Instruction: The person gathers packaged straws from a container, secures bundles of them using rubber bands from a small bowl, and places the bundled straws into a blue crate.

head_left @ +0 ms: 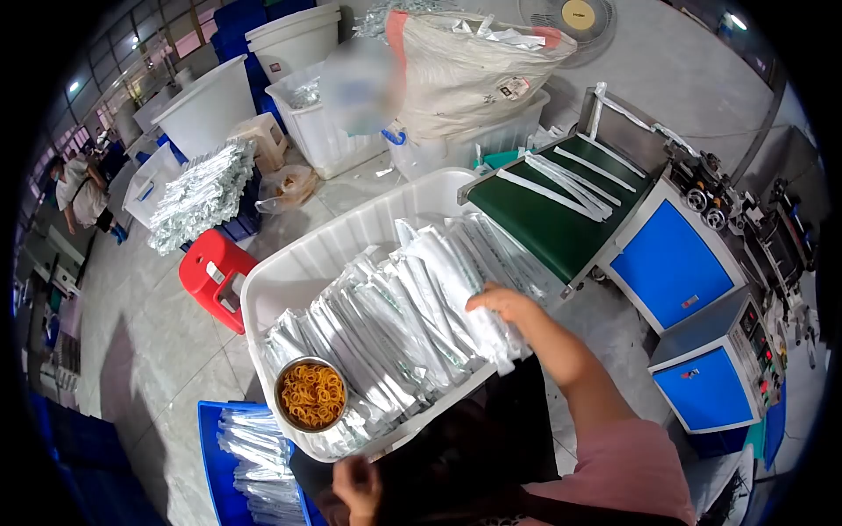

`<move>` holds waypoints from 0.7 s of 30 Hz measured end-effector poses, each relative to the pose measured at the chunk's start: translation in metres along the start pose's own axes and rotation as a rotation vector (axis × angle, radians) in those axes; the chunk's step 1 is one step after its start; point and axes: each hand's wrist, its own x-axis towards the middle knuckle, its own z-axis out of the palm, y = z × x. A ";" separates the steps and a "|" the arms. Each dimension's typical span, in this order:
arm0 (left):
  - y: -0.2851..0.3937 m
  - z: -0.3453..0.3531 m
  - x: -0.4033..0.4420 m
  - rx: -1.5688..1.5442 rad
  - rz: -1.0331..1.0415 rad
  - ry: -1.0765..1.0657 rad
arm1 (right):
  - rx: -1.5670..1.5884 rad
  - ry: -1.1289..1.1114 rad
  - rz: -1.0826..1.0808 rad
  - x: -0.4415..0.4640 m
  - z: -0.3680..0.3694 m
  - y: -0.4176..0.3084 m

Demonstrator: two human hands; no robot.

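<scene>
My right hand (pixel 502 304) is closed on a bundle of long white wrapped packets (pixel 452 272) at the right part of a large white tub (pixel 263 285). Many more white packets (pixel 368 324) lie side by side in the tub. A round metal bowl (pixel 281 405) full of orange-yellow rubber bands (pixel 312 394) rests on the packets at the tub's near left corner. Below the bowl, outside the tub, my left hand (pixel 357 485) is raised with its fingers curled; it is blurred, and whether it holds anything does not show.
A green conveyor (pixel 544 223) carrying packets and a blue-sided machine (pixel 675 263) stand at the right. A red stool (pixel 215 272) is left of the tub, a blue crate (pixel 209 438) with packets at the lower left. A large sack (pixel 474 83) stands behind; a person (pixel 85 193) is far left.
</scene>
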 end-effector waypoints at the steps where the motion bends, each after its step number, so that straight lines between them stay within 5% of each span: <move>1: 0.012 0.019 0.011 -0.199 -0.056 -0.092 | 0.027 -0.101 0.013 -0.007 0.011 0.006; 3: 0.041 0.053 0.042 -0.538 -0.266 -0.377 | 0.060 -0.292 -0.055 -0.002 0.036 0.039; 7: 0.074 0.122 0.098 -1.175 -0.718 -0.507 | -0.064 -0.579 -0.294 -0.076 0.087 0.030; 9: 0.071 0.140 0.107 -1.254 -1.001 -0.396 | -0.729 -0.253 -0.620 -0.101 0.107 0.028; 10: 0.064 0.143 0.106 -1.203 -1.007 -0.336 | -0.611 -0.278 -0.787 -0.094 0.099 0.031; 12: 0.067 0.143 0.110 -1.406 -1.114 -0.436 | -0.534 -0.588 -0.274 -0.058 0.063 0.004; 14: 0.061 0.144 0.107 -1.484 -1.174 -0.490 | -0.326 0.004 -0.348 -0.008 0.039 0.012; 15: 0.062 0.141 0.105 -1.482 -1.188 -0.505 | -0.649 0.563 -0.537 0.028 0.027 0.025; 17: 0.060 0.131 0.099 -1.384 -1.183 -0.537 | -1.090 1.118 -0.353 0.055 0.008 0.034; 21: 0.056 0.110 0.088 -1.431 -1.071 -0.614 | -0.915 0.718 -0.079 0.095 -0.024 0.042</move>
